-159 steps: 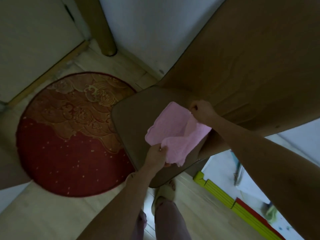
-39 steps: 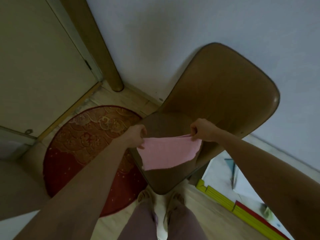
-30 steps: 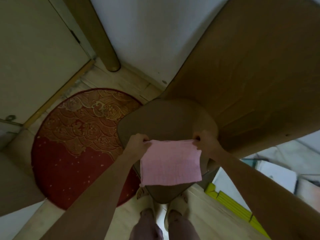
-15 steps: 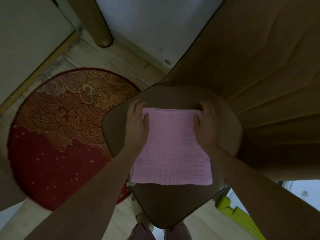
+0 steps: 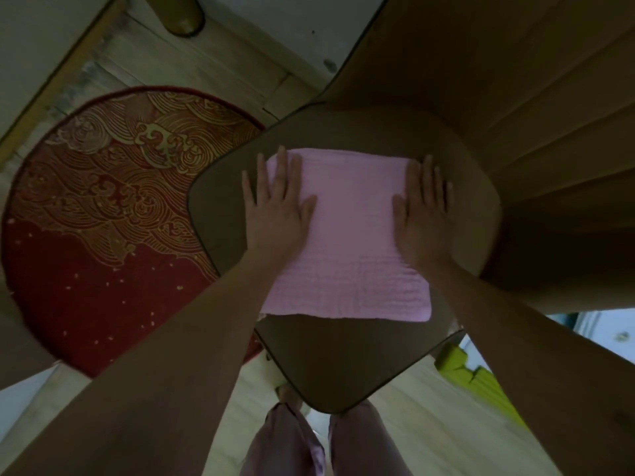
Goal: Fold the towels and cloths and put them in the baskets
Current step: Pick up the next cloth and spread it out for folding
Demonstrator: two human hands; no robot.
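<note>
Head view: pink cloth (image 5: 347, 235), a moment ago held up by two corners, now lies flat on the chair seat (image 5: 336, 359); left hand (image 5: 278, 214) and right hand (image 5: 421, 218) press its side edges, fingers spread. First fold likely next.

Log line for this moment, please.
step: smoothing | pink cloth flat on chair seat | left hand, right hand: flat on cloth | baskets: not in view

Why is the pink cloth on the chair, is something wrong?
Nothing stands out. The cloth lies flat on the chair seat, with the left hand and right hand resting flat on its sides.
</note>
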